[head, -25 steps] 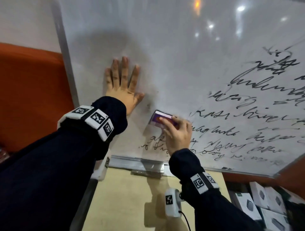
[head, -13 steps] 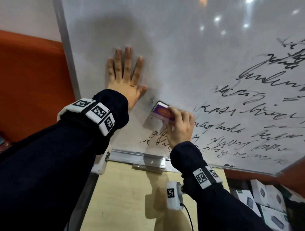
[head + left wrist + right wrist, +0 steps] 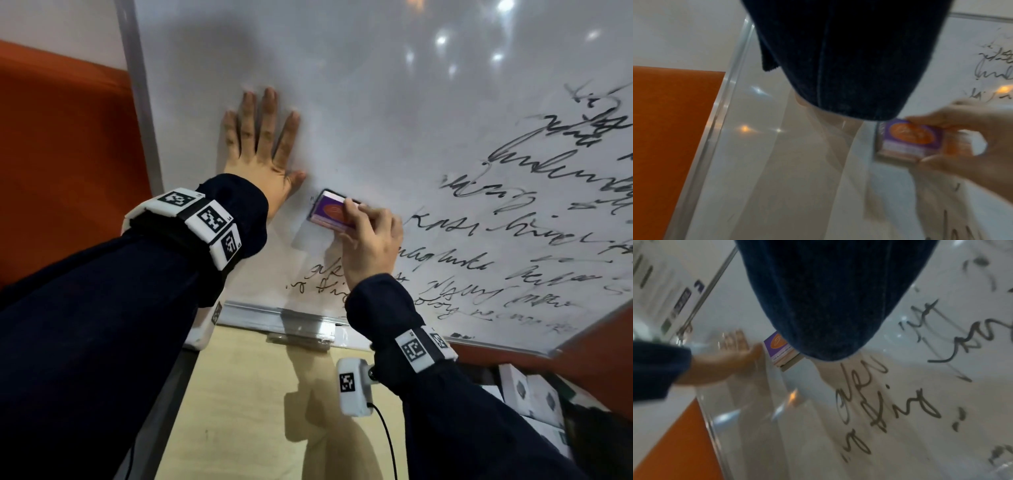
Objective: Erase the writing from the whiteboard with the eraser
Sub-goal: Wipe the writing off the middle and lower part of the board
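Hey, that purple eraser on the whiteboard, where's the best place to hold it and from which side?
Grip the eraser by its two long edges, coming from its right end, as the right hand does now. It is a flat block lying pad-down on the whiteboard, so only the thin side edges are free for the fingers. The left hand presses flat just beyond its left end.

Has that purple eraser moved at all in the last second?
Yes. The eraser has slid left along the whiteboard, closing on the thumb of the left hand planted there, and away from the writing beside it.
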The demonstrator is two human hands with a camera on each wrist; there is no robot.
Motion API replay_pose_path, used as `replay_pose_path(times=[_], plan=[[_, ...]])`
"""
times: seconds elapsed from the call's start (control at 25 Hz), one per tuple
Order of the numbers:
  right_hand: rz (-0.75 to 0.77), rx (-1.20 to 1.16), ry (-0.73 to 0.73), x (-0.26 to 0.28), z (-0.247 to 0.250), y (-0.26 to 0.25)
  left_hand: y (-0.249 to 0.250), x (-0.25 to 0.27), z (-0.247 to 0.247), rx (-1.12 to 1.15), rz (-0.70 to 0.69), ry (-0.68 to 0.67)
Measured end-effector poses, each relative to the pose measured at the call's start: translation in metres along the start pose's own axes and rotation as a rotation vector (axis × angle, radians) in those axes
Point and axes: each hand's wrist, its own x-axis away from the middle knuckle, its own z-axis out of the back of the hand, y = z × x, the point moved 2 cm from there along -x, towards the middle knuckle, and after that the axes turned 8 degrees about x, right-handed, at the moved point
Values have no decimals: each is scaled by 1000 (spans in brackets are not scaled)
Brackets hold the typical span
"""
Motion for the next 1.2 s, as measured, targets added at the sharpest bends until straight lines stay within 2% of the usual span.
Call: replay_pose_path(times=[0.12,0.28,0.36,0.44,0.56,0.64,0.76,0.84,0.96,1.08,1.2], plan=[[199,-1,-52,21,-20,-14,0,0,1,-5,31,-20],[355,78,-243,64,-19,14,0,0,1,-6,14,-19],[308,103,-196,46,-4,31,0,-1,0,10,-6,-9],[174,88,-81,11,12,40,-2,0,-1,1,-11,12],[79,68,-5,-17,15,36,-3,0,-2,-7,-6,25],[125,76,-24,-1,5,22,-2,-1,-3,-3,2,18],[185,136,-156,52,-10,24,-3,0,-2,-6,7,13],[54,143,-211,69,-4,35,-3,0,-3,-12,-2,15],[-109,114,-79,44,6,36,-3,-1,-6,-28,-24,51],[-64,52,0,15,-4,13,-3,1,-6,-39,-21,66],[61,84,-140,48,-21,2,-3,0,-5,-15,-35,70]])
